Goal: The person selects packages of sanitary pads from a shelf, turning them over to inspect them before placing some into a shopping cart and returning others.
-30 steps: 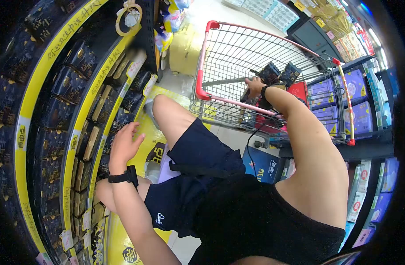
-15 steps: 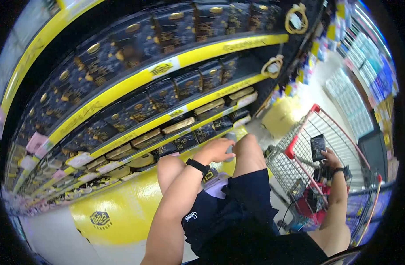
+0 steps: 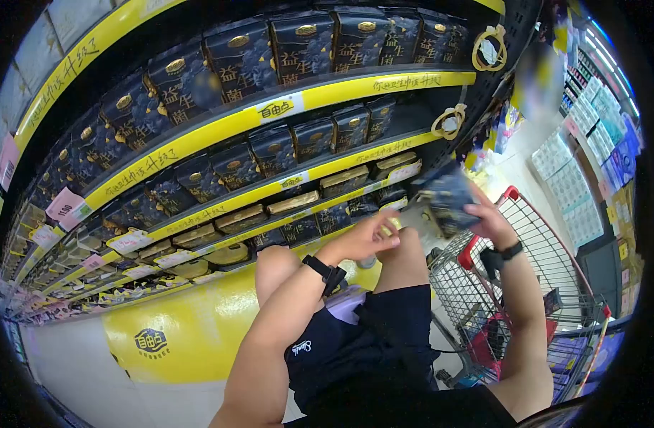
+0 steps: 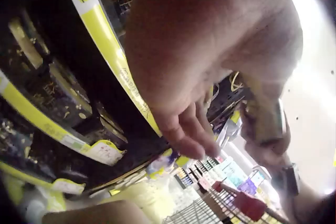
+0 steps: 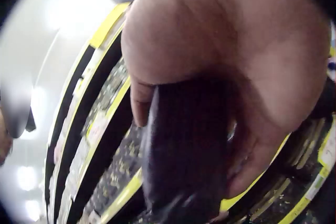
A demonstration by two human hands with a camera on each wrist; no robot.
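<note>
My right hand [image 3: 492,220] grips a dark blue pack of sanitary pads [image 3: 445,201] by one end, lifted between the shelves and the cart. In the right wrist view the pack [image 5: 186,150] sits between thumb and fingers, its narrow side toward the camera. My left hand [image 3: 370,235] hovers over my knees, fingers loosely bent and holding nothing. It also fills the top of the left wrist view, with the right hand and pack beyond it. Rows of similar dark packs [image 3: 241,60] stand on the shelves ahead of the left hand.
A wire shopping cart [image 3: 548,235] with red corners stands to the right, several items at its bottom. Yellow shelf edges [image 3: 384,84] run across in tiers, with price tags [image 3: 67,207]. Yellow floor covering [image 3: 206,335] lies below the shelves.
The right hand came up out of the cart with a dark pack and moved left toward the shelves. My view turned left to the shelves. The left hand stays free above the knees.
</note>
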